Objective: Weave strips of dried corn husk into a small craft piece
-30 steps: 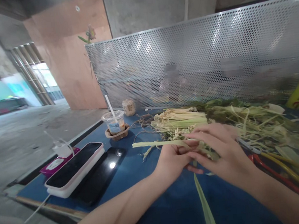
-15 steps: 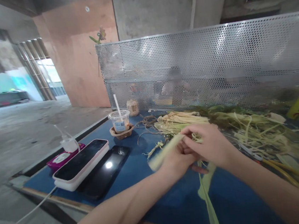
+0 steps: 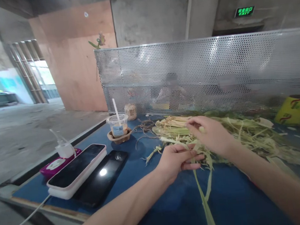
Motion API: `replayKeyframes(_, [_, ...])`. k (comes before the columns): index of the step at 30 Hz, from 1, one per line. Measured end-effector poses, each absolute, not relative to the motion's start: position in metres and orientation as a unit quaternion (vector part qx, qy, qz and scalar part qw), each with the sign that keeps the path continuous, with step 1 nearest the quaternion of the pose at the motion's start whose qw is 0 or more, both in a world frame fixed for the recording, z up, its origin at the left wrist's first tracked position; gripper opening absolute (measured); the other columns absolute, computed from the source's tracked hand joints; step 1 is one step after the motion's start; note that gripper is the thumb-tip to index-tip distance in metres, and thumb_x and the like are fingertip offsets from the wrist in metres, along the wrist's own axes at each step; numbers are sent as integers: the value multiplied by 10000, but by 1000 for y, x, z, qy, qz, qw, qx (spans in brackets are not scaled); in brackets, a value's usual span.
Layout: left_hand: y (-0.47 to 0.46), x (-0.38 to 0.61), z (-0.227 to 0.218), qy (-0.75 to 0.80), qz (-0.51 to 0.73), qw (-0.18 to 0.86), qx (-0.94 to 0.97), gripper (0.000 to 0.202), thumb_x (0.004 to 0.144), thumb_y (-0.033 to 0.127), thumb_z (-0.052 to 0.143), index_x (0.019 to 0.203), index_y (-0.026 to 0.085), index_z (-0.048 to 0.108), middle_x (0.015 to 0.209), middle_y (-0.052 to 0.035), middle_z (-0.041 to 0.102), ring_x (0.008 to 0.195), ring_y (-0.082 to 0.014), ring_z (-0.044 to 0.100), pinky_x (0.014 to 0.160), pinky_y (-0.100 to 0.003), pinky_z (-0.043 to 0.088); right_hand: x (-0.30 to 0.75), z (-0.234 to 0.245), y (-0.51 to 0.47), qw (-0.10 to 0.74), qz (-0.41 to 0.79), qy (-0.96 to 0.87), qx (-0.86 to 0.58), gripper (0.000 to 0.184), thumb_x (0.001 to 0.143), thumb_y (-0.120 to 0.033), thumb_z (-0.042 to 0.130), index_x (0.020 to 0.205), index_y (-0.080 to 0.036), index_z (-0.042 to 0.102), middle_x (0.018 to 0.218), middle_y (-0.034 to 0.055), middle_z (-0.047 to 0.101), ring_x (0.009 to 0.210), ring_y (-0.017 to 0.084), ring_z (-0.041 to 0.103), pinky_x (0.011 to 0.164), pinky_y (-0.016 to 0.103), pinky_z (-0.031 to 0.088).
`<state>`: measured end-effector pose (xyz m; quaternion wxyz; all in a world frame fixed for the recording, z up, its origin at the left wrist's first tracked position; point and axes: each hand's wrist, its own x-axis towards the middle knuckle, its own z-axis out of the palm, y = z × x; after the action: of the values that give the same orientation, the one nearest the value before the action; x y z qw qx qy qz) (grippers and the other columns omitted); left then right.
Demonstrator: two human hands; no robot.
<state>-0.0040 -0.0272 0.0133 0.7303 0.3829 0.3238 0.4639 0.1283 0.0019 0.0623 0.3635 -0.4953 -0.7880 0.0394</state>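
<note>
My left hand [image 3: 172, 162] is closed around long pale green corn husk strips [image 3: 206, 206], which hang below its fingers onto the blue table. Just above and to the right, my right hand [image 3: 212, 134] is pinched shut over the husk pile. A small pale green bit shows at its fingers, but what it grips is mostly hidden. Beyond both hands lies a bundle of yellowish husk strips [image 3: 176, 121]. Loose, tangled husks [image 3: 245, 136] spread out to the right.
On the left are a white-cased phone [image 3: 77, 166], a black phone [image 3: 105, 176] and a purple power strip [image 3: 54, 166]. A lidded drink cup [image 3: 118, 128] sits in a cardboard holder. A perforated metal screen [image 3: 187, 62] stands behind, and a yellow roll [image 3: 294, 109] lies at right.
My right hand has moved up and away from my left hand. The wide husk piece that stuck out leftward is no longer stretched between them. The view has shifted slightly.
</note>
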Motion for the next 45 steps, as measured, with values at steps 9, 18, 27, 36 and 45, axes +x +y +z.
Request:
replayKeyframes(9, [-19, -10, 21, 350, 519, 679, 383, 115, 678, 43, 638, 787, 58, 672, 951, -137, 664, 724, -174, 666, 512, -186, 554, 162, 20, -11, 382, 219, -793, -422, 272, 781, -285, 492, 1025, -207, 402, 764, 38, 605, 700, 173, 616, 636, 318, 515])
replayKeyframes(18, [-16, -8, 18, 377, 480, 663, 433, 151, 651, 102, 680, 801, 86, 673, 772, -79, 691, 771, -190, 662, 517, -195, 555, 171, 23, -19, 316, 330, -758, -465, 356, 747, -335, 549, 1043, -208, 396, 822, 46, 632, 741, 186, 630, 616, 324, 532])
replayKeyframes(27, [-14, -12, 19, 369, 456, 664, 465, 105, 642, 123, 693, 736, 83, 673, 1068, -134, 627, 845, -220, 654, 520, -189, 556, 188, 33, -20, 220, 454, -726, -467, 176, 805, -356, 471, 753, -193, 514, 709, 29, 654, 525, 121, 603, 460, 233, 475])
replayKeyframes(36, [-18, -16, 25, 336, 391, 737, 438, 134, 699, 77, 631, 827, 77, 673, 998, -131, 661, 863, -185, 652, 541, -112, 532, 198, 31, -9, 236, 109, -840, -477, 174, 804, -331, 498, 876, -192, 573, 823, 62, 666, 740, 189, 619, 707, 349, 482])
replayKeyframes(45, [-21, -17, 30, 332, 431, 723, 425, 176, 728, 74, 606, 896, 74, 657, 924, -115, 686, 814, -146, 660, 557, -97, 525, 164, 12, -36, 279, -463, -836, -97, 265, 755, -191, 607, 990, -312, 601, 819, -14, 603, 766, 137, 498, 800, 362, 418])
